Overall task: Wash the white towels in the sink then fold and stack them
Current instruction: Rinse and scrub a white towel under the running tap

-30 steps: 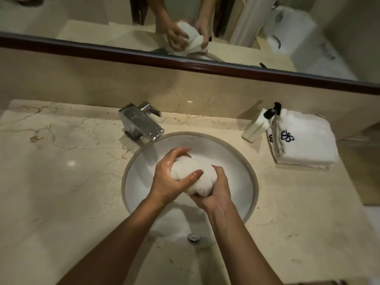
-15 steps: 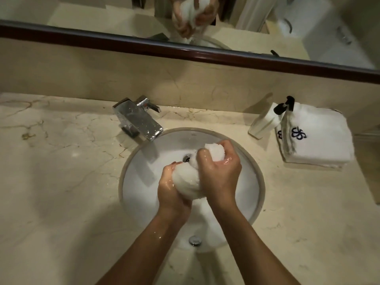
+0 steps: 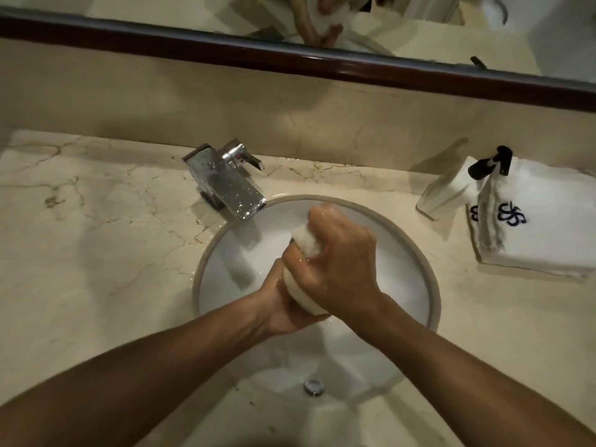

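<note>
Both hands over the sink [image 3: 419, 262]. Right hand [image 3: 342, 262] and left hand [image 3: 283, 308] have fingers clamped around a wet balled towel [image 3: 306, 241]. Faucet [image 3: 225, 185] just left-beyond the fingers; folded towels [image 3: 535, 227] well right on the desk [image 3: 96, 253].

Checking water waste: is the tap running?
Off, it seems: no stream falls from the tap into the sink.

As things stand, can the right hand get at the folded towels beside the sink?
Probably not at once. The right hand grips the wet towel together with the left hand over the sink. The counter toward the folded towels looks open, so, once freed, likely yes.
</note>
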`<state>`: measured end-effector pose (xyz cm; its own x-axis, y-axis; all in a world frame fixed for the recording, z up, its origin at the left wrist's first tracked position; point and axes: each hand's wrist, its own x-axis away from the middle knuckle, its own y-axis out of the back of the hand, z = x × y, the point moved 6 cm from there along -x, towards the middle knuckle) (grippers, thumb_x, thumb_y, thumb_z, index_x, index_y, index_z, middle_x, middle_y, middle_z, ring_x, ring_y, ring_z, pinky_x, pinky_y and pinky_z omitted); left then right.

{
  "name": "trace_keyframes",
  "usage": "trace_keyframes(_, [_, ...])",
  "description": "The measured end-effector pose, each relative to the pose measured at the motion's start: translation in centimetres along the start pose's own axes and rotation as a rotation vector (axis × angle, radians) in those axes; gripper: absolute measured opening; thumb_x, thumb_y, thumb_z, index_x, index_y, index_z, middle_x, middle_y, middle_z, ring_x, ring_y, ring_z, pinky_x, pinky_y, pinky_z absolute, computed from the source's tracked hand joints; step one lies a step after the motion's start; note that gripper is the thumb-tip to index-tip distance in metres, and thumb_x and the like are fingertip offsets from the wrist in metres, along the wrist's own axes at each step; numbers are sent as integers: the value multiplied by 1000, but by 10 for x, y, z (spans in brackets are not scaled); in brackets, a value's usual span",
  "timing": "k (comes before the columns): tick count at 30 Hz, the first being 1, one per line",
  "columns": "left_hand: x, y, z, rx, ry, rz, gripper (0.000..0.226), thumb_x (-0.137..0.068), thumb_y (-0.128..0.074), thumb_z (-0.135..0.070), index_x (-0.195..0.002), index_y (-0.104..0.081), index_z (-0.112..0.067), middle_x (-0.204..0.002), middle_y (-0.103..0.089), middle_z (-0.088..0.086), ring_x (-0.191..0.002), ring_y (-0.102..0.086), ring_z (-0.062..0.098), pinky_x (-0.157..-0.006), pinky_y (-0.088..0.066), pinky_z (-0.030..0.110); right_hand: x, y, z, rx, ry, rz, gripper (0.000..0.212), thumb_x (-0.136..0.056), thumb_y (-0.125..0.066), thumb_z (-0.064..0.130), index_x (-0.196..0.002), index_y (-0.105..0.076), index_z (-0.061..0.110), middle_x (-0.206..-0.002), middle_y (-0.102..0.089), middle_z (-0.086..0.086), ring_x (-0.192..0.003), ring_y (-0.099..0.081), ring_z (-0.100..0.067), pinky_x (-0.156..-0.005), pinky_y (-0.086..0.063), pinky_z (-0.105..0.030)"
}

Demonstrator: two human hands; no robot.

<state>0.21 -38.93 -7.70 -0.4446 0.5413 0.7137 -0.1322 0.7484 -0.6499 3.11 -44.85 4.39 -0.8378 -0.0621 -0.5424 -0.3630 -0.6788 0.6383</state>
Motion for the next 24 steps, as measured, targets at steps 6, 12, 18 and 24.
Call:
trace_keyframes(6, [-12, 19, -5, -41, -74, -190, 46, -92, -49, -54, -108, -69, -16, -91, -73, 6, -83, -69, 23, -75, -52, 33, 28, -7, -55, -195, -609, -44, 30, -77, -66, 40, -76, -49, 16, -69, -56, -8, -65, -57, -29, -58, -51, -45])
trace_keyframes(12, [20, 15, -15, -282, -600, -232, 73, -76, -72, -54, -135, -55, -15, -122, -69, 10, -111, -68, 26, -97, -53, 44, 93, -17, -72, -1000, -1519, -443, 45, -78, -84, 36, -115, -61, 24, -107, -73, -7, -94, -74, -28, -83, -60, -54])
trace_keyframes(18, [30, 19, 9, -60, -416, -280, 68, -73, -75, -62, -125, -65, -20, -118, -71, 12, -105, -70, 31, -88, -57, 47, 91, -6, -48, -847, -1320, -437, 33, -78, -82, 20, -107, -66, 20, -94, -76, -4, -85, -75, -23, -83, -61, -53])
trace_keyframes(24, [43, -8, -4, 85, -225, -44, 46, -93, -45, -43, -89, -80, -12, -92, -74, 11, -80, -73, 24, -63, -58, 31, 33, 26, 3, -516, -632, -156, 30, -68, -73, 37, -93, -66, 23, -82, -71, 4, -76, -70, -17, -66, -60, -31])
